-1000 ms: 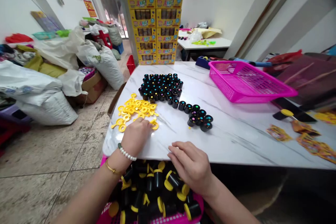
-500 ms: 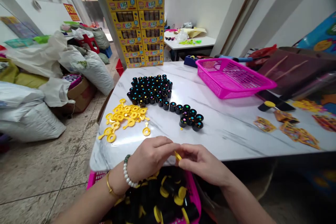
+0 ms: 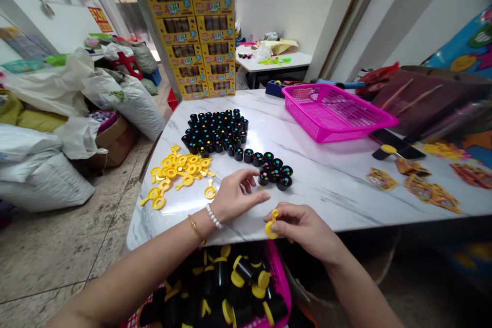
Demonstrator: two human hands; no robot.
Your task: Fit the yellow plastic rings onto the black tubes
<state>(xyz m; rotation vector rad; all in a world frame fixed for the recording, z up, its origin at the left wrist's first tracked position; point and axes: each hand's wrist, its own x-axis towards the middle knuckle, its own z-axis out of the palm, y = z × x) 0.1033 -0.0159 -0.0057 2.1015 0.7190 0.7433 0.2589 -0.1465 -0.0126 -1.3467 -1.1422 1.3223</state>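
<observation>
My right hand [image 3: 302, 223] pinches a yellow ring-shaped cap with a tab [image 3: 271, 229] just over the table's front edge. My left hand [image 3: 240, 195] is open, thumb and fingers apart, its fingertips beside a small group of black cups [image 3: 275, 169] with coloured dots inside; whether they touch a cup I cannot tell. A large cluster of similar black cups [image 3: 217, 130] stands farther back. Left of my left hand lies a heap of yellow caps [image 3: 179, 166], with one loose yellow cap [image 3: 209, 192] apart from it.
Below the table edge, a pink basket [image 3: 282, 277] holds many black cylinders with yellow caps [image 3: 221, 271]. Another pink basket [image 3: 340, 118] stands at the back right of the marble-patterned table [image 3: 326, 179]. Small printed packets [image 3: 380, 178] lie rightward. Yellow boxes [image 3: 213, 23] are stacked behind.
My left hand has moved away from my right hand, forward to the small group of cups, and its fingers have opened. The yellow cap stays in my right hand and now shows more fully.
</observation>
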